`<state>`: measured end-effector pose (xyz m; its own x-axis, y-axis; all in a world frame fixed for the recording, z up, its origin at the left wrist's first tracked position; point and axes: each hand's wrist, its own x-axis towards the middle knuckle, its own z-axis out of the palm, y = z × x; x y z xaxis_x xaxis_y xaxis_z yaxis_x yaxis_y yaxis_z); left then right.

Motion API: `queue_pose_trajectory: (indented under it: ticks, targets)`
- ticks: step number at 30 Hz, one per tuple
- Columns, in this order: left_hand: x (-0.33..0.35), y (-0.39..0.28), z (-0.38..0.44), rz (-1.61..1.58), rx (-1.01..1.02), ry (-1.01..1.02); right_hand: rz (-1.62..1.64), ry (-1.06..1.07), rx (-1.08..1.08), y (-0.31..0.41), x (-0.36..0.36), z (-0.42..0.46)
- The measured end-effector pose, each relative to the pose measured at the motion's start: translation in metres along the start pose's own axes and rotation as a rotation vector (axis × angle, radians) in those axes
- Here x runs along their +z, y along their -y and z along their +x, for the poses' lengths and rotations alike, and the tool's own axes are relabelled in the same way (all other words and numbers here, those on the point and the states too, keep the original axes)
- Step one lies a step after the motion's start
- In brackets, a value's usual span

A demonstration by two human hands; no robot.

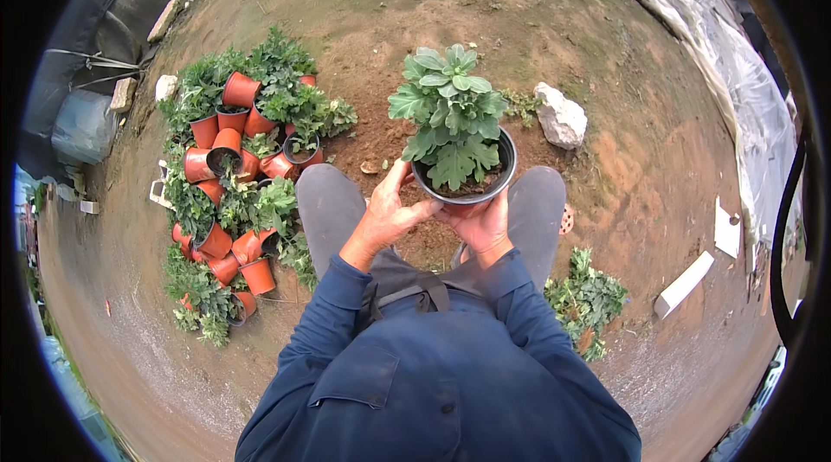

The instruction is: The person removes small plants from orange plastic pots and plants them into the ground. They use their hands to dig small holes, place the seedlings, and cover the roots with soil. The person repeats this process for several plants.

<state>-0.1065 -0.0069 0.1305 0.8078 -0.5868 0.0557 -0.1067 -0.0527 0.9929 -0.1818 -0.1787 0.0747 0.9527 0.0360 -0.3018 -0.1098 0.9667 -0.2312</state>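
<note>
A leafy green plant (448, 105) with lobed leaves stands upright in a round plastic pot (509, 160), black inside and reddish outside. Dark soil (477, 186) shows at the base of its stem. Between my knees, both hands hold this pot. My left hand (396, 206) grips its left side, with the thumb near the front and the fingertips partly hidden behind the pot. Under the front right of the pot, my right hand (480, 222) supports it with the palm turned up.
On the left lies a heap of orange-red pots (224, 144) with leafy plants, many tipped over. A white rock (560, 117) sits beyond my right knee. Cut greenery (587, 300) lies to the right, near a white foam strip (685, 283). Plastic sheeting (733, 66) borders the ground.
</note>
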Motion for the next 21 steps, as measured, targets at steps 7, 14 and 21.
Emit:
queue_pose_trajectory:
  ticks: [7,14,21]
  targets:
    - [-0.008,0.023,-0.012,-0.059,-0.109,-0.151,-0.272,-0.077,-0.297,0.008,-0.016,0.000]
    - [0.013,0.045,0.000,-0.221,-0.191,-0.213,-0.503,-0.175,-0.404,0.006,-0.009,0.000]
    - [0.004,0.060,0.002,-0.338,-0.213,-0.274,-0.692,-0.137,-0.504,-0.002,-0.008,0.006]
